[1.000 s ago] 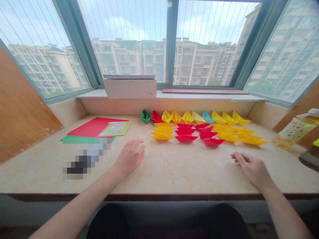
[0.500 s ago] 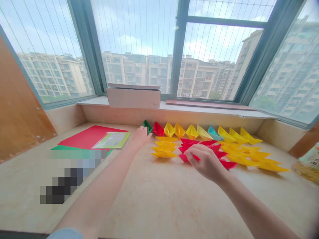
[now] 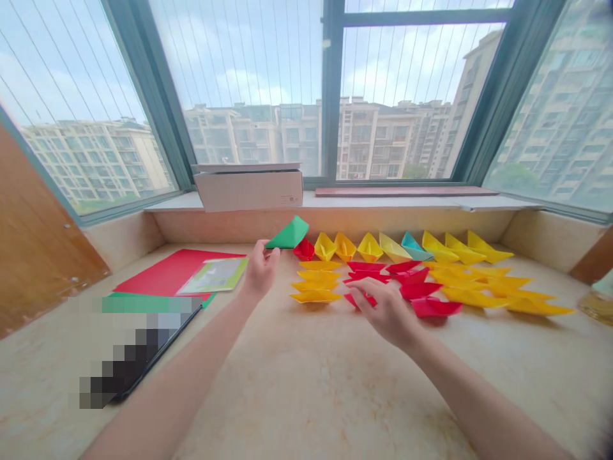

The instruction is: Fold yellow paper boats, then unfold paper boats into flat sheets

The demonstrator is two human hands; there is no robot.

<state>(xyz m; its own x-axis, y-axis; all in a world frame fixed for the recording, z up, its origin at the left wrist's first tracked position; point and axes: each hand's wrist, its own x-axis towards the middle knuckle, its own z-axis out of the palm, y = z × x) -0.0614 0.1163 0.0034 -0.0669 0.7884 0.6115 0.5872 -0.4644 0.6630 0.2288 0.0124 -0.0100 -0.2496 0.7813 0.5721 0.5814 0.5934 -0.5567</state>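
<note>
My left hand [image 3: 261, 271] pinches one end of a green paper boat [image 3: 290, 234], held up just left of a dark red paper boat [image 3: 304, 250] in the back row. Over the red paper boats [image 3: 421, 289] in the middle is my right hand [image 3: 383, 310], its fingers loosely bent and apart, with nothing visibly held. It partly hides a red boat [image 3: 360, 300] beneath it; whether it touches that boat I cannot tell. Yellow boats [image 3: 316, 298] line up left of the red ones, and more yellow boats [image 3: 502, 291] stand to the right.
Along the back runs a row of yellow boats [image 3: 370, 247] with a blue one [image 3: 414, 247] among them. Red paper sheets [image 3: 158, 271], a clear packet [image 3: 213, 275] and a partly blurred dark flat object [image 3: 160, 354] lie left. A white box [image 3: 249, 191] sits on the sill.
My left hand has lifted the green paper boat from the left end of the back row. My right hand stays over the red boats, its fingers a little straighter. The view has shifted slightly.
</note>
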